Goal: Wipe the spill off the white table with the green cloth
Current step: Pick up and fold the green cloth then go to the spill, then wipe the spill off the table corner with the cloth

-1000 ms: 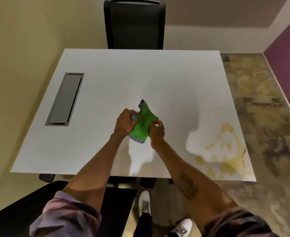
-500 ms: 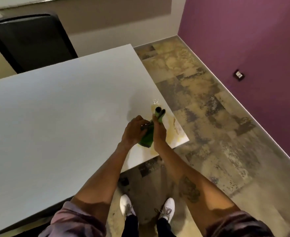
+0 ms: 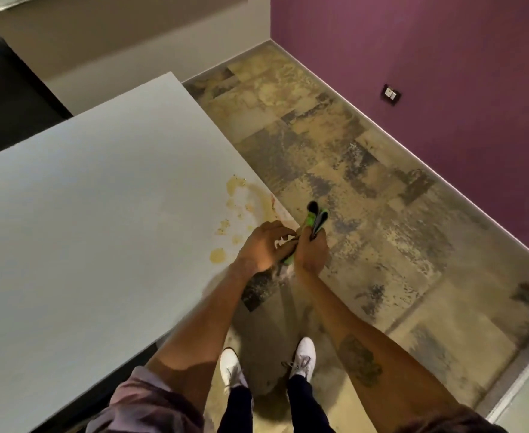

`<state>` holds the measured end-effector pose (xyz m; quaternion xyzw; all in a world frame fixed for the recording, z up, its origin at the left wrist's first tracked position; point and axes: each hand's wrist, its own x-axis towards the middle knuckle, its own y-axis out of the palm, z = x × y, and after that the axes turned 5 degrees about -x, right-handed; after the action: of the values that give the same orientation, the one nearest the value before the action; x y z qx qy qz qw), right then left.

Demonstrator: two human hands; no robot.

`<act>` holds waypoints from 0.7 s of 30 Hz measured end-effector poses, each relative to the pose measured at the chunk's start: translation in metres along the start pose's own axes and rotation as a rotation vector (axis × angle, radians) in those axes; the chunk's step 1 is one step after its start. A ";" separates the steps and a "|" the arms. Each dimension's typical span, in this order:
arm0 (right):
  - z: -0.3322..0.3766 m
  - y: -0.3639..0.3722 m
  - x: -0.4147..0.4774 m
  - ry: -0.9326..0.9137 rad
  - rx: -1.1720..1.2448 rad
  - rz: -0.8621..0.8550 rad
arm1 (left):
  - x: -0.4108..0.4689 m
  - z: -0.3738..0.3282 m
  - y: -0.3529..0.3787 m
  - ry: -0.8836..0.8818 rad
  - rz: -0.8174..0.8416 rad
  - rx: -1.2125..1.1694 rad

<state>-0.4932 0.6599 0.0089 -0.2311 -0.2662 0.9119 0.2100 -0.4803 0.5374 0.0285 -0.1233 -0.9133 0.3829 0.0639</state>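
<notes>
Head view: my left hand point(image 3: 264, 246) and right hand point(image 3: 310, 252) are both closed on one green cloth point(image 3: 314, 220), folded into a narrow bundle and held upright at the bench's near right corner, off the surface. One spill point(image 3: 244, 210), yellowish, in a main smear plus scattered drops, lies on the white bench point(image 3: 100, 214) just beside my left hand. Mottled floor tiles point(image 3: 335, 151) run to a purple wall point(image 3: 428, 57) carrying one socket plate point(image 3: 392, 95). One dark chair point(image 3: 10, 98) is cut off at far left. My fingers hide the cloth's middle.
</notes>
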 end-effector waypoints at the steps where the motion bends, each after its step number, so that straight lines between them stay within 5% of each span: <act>1: -0.009 0.000 -0.003 -0.001 0.021 -0.008 | -0.002 0.004 0.001 -0.005 0.002 0.013; 21: -0.140 0.116 -0.120 0.187 0.313 0.181 | -0.072 0.218 -0.034 -0.451 -0.339 0.354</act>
<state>-0.3523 0.5644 -0.1264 -0.3023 -0.0789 0.9319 0.1842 -0.4631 0.3457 -0.1017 0.1314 -0.8311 0.5374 -0.0568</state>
